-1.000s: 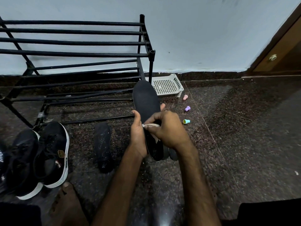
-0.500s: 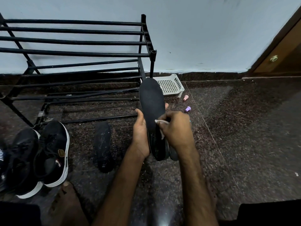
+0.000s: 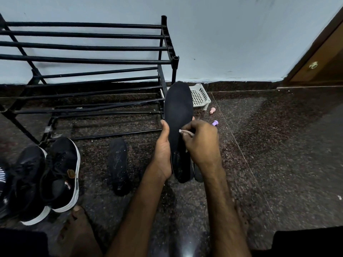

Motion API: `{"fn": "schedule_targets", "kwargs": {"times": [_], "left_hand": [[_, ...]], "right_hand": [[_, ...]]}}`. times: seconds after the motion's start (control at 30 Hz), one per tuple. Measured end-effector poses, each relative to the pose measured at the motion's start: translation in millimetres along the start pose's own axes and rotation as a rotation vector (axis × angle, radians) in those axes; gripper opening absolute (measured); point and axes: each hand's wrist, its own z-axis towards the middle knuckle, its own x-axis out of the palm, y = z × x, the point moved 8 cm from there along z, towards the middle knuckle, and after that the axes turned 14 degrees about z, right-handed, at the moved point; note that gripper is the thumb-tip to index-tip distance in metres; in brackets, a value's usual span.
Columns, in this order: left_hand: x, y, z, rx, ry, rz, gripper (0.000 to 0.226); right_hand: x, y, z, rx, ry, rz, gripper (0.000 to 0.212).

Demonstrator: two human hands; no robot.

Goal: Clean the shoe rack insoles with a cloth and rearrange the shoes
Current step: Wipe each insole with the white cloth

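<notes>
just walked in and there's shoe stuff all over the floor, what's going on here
A person is wiping a shoe insole. Their left hand holds a black insole upright, and their right hand pinches a small pale cloth against its surface. A second insole lies on the floor beside them, and a pair of black sneakers sits further left, in front of the shoe rack.

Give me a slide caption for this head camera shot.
Left hand holds a black shoe insole while the right hand presses a small pale cloth against it.
</notes>
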Motion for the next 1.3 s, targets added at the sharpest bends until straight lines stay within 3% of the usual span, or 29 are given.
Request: {"fn": "schedule_targets", "kwargs": {"times": [0.1, 0.13, 0.27, 0.3, 0.43, 0.47, 0.63, 0.8, 0.87, 0.97, 1.0, 1.03, 1.13, 1.17, 1.3], "left_hand": [[-2.7, -0.6, -3.2, -0.053, -0.009, -0.012, 0.086], [-3.1, 0.7, -3.2, -0.055, -0.003, -0.012, 0.085], [5.3, 12.9, -2.1, -0.098, -0.009, 0.048, 0.076], [5.8, 16.0, -1.9, -0.111, -0.014, 0.060, 0.077], [-4.6, 11.9, -0.8, -0.098, -0.032, -0.011, 0.086], [-6.7, 10.2, -0.1, -0.088, -0.037, -0.012, 0.087], [0.2, 11.2, 0.6, -0.098, -0.006, 0.044, 0.077], [-7.3, 8.2, 0.1, -0.096, -0.033, 0.052, 0.082], [-4.8, 11.3, 0.3, -0.107, -0.013, 0.054, 0.080], [4.1, 19.8, 2.0, -0.125, 0.011, 0.073, 0.078], [4.5, 21.5, 2.1, -0.129, 0.004, 0.066, 0.077], [2.4, 22.3, 1.7, -0.136, -0.011, 0.054, 0.077], [-5.2, 19.1, 0.4, -0.138, -0.039, 0.014, 0.083], [-6.9, 16.9, 0.6, -0.124, -0.043, 0.016, 0.083], [-2.5, 18.4, 1.9, -0.123, -0.037, 0.057, 0.078]], "right_hand": [[15.7, 1.8, -3.0, 0.038, 0.229, 0.143, 0.003], [14.3, -0.7, -2.8, 0.056, 0.217, 0.130, 0.004], [-13.5, -3.8, 0.4, 0.048, -0.136, 0.049, 0.003], [-14.4, -2.1, 0.9, 0.039, -0.146, 0.064, 0.003], [14.6, 2.6, -2.7, 0.091, 0.284, 0.134, 0.004], [15.4, 0.7, -4.8, 0.098, 0.306, 0.100, 0.004], [-20.7, -9.3, -0.6, 0.056, -0.127, -0.008, 0.005], [11.7, -0.3, -3.5, 0.054, 0.234, 0.144, 0.005], [5.6, -5.5, -0.8, 0.060, 0.156, 0.085, 0.003], [-19.8, -8.2, -1.8, 0.049, -0.144, 0.014, 0.004], [-21.7, -6.6, -2.6, 0.042, -0.166, 0.006, 0.005], [-18.6, -4.4, -2.1, 0.044, -0.113, 0.015, 0.004], [12.2, -4.0, -4.4, 0.112, 0.266, 0.086, 0.004], [16.0, -6.1, -5.8, 0.124, 0.292, 0.092, 0.004], [-13.5, -14.7, -7.0, 0.117, -0.126, 0.076, 0.002]]}}
